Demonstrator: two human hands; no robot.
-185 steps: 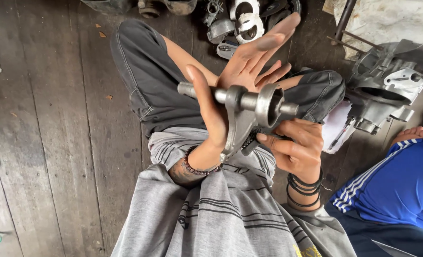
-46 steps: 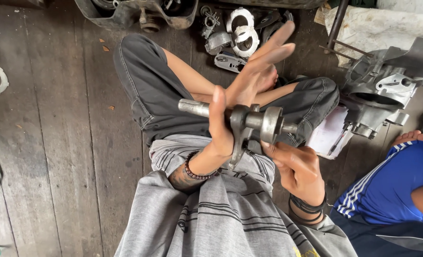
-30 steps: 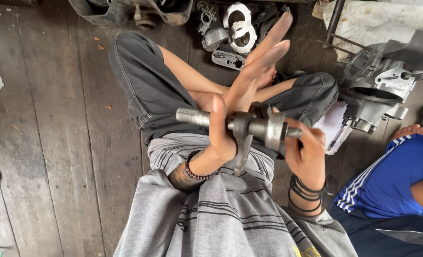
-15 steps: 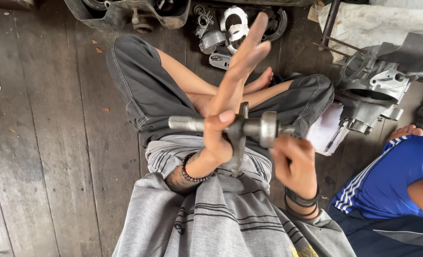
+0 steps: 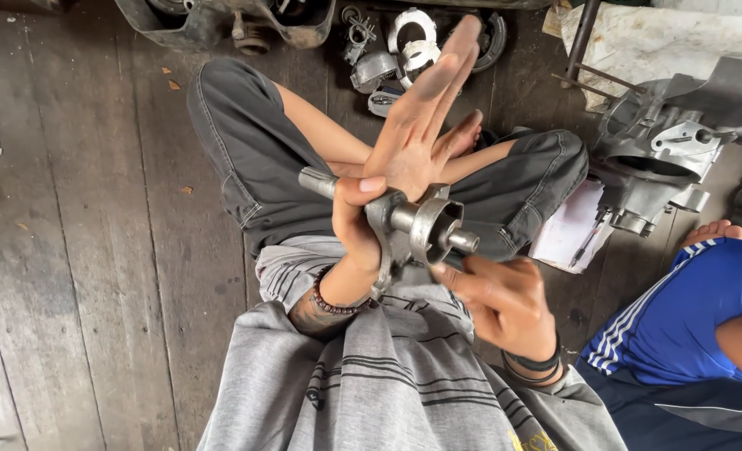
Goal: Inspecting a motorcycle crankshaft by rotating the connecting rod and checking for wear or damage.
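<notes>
Plank floor (image 5: pixel 95 250): engine casing (image 5: pixel 663 159) beside crankshaft (image 5: pixel 413 230) in hands.

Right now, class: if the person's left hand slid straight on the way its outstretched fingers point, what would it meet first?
Probably the loose pale metal rings on the floor beyond the knees, though the left hand may pass above them; depth is unclear.

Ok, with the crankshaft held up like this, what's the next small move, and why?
Probably close the left hand around the crankshaft. Its fingers are splayed straight out, with only thumb and palm against the part, and the right hand touches just the shaft end with its fingertips. The part looks loosely supported above the lap, so a firmer grip seems wise.
</notes>
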